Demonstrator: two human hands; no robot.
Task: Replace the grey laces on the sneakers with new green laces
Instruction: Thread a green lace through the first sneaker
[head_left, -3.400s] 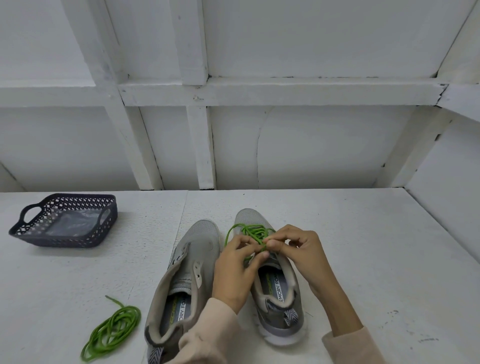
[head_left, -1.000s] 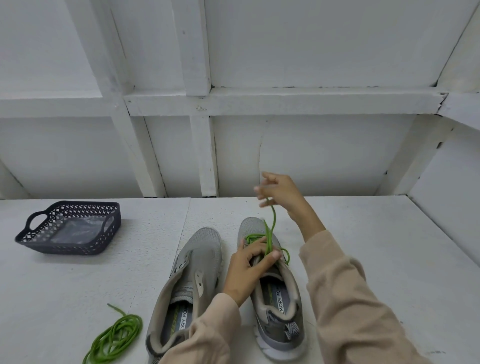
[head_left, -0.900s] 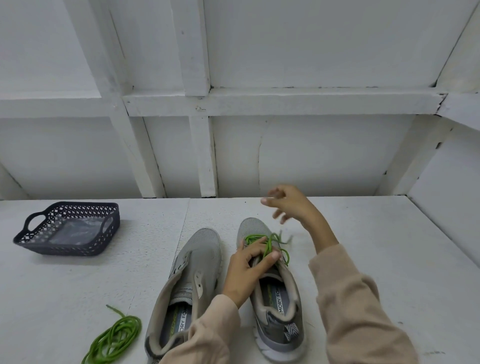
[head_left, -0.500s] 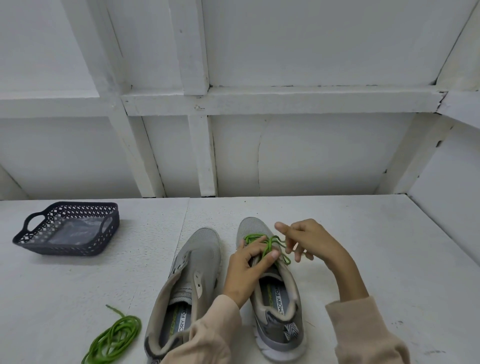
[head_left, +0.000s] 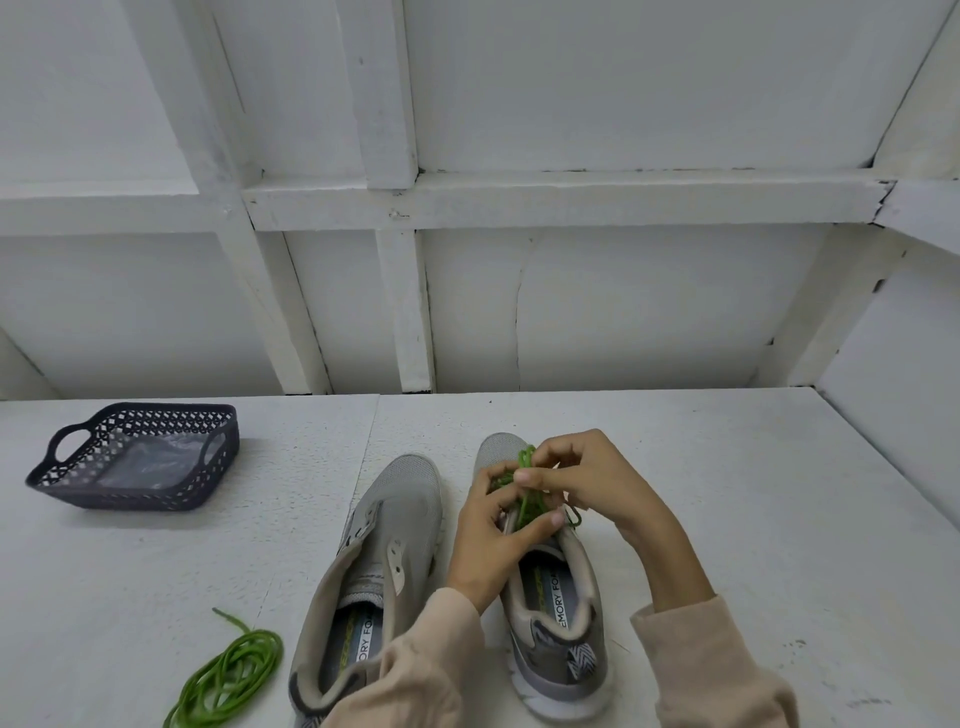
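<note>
— Grip?
— Left hand and right hand both pinch the lace over the right shoe.
— Around them?
— On the table: left shoe just beside it, basket far left, spare lace coiled near left.

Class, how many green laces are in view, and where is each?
2. One lace is at the right sneaker, pinched by the left hand and right hand. The other lace lies bundled on the table, beside the left sneaker. The basket may hide more.
</note>
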